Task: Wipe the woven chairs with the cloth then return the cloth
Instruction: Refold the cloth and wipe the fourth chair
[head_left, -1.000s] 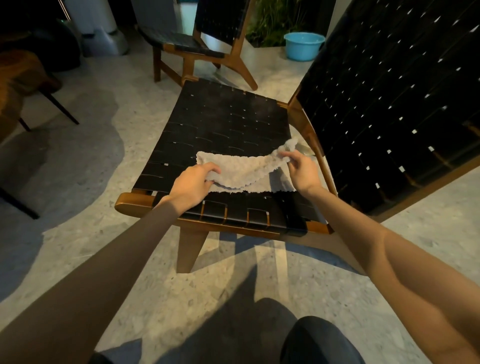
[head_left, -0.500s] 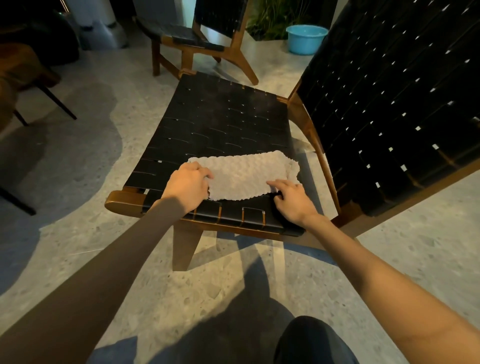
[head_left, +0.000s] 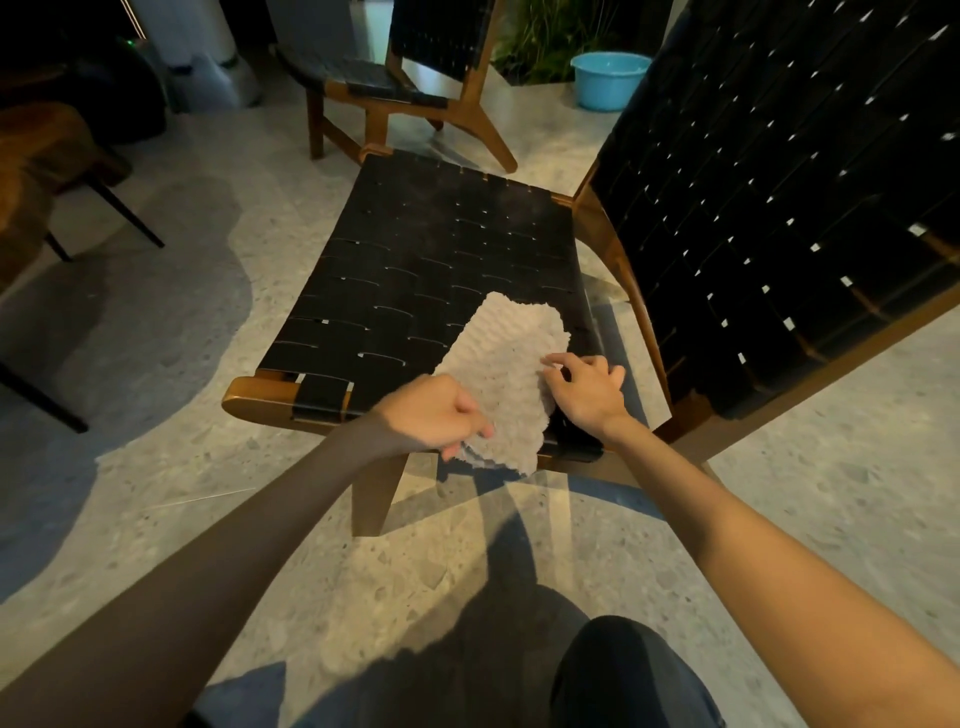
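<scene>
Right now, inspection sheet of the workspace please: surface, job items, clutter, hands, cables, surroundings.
Surface: black woven seat of the near chair, wooden frame; speckled stone floor beneath.
Job's things: pale cloth lies on the seat's front right part, its near end past the front rail; second woven chair stands behind.
Clutter: nothing seen on the seat besides the cloth.
Hands: left hand grips the cloth's near end; right hand rests curled fingers on its right edge.
Cables: nothing seen.
Surroundings: blue basin on the floor by plants; tall woven backrest at right.
</scene>
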